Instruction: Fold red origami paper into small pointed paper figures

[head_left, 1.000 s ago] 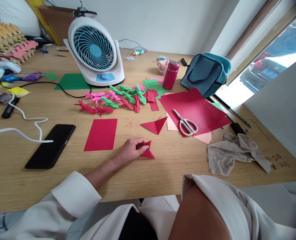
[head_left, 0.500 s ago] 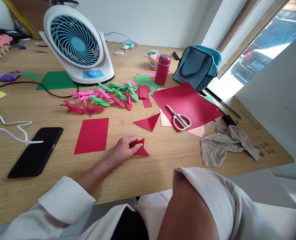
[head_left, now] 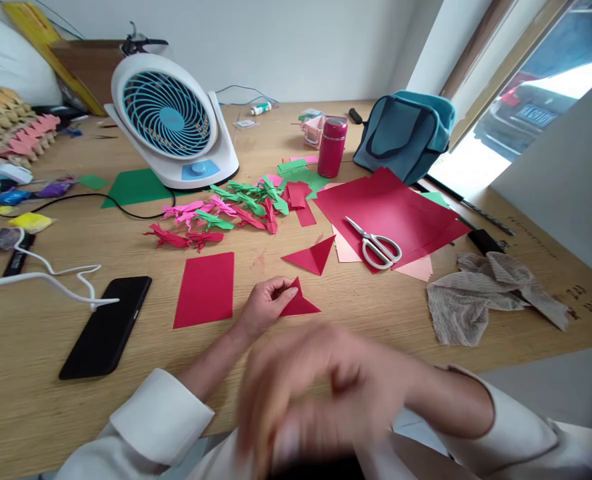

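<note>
My left hand point(head_left: 267, 303) rests on the table and pinches a folded piece of red paper point(head_left: 300, 303) between thumb and fingers. A second folded red paper point(head_left: 313, 257), triangular in shape, lies just beyond it. Left of that hand is a flat red sheet point(head_left: 205, 290). My right hand point(head_left: 321, 387) is close to the camera, above the table's near edge, smeared by motion with its fingers bent. Whether it holds anything does not show. White-handled scissors point(head_left: 381, 250) lie on large red sheets point(head_left: 406, 203) to the right.
Several folded green, pink and red paper figures point(head_left: 226, 207) lie in the middle. A white fan point(head_left: 169, 127), a red flask point(head_left: 333, 148) and a blue bag point(head_left: 406, 137) stand behind. A black phone point(head_left: 107, 327) is at left, a crumpled cloth point(head_left: 469, 297) at right.
My right hand has come up into view in front of my body. The view has shifted, so things sit further right. My left hand still pinches the folded paper.
</note>
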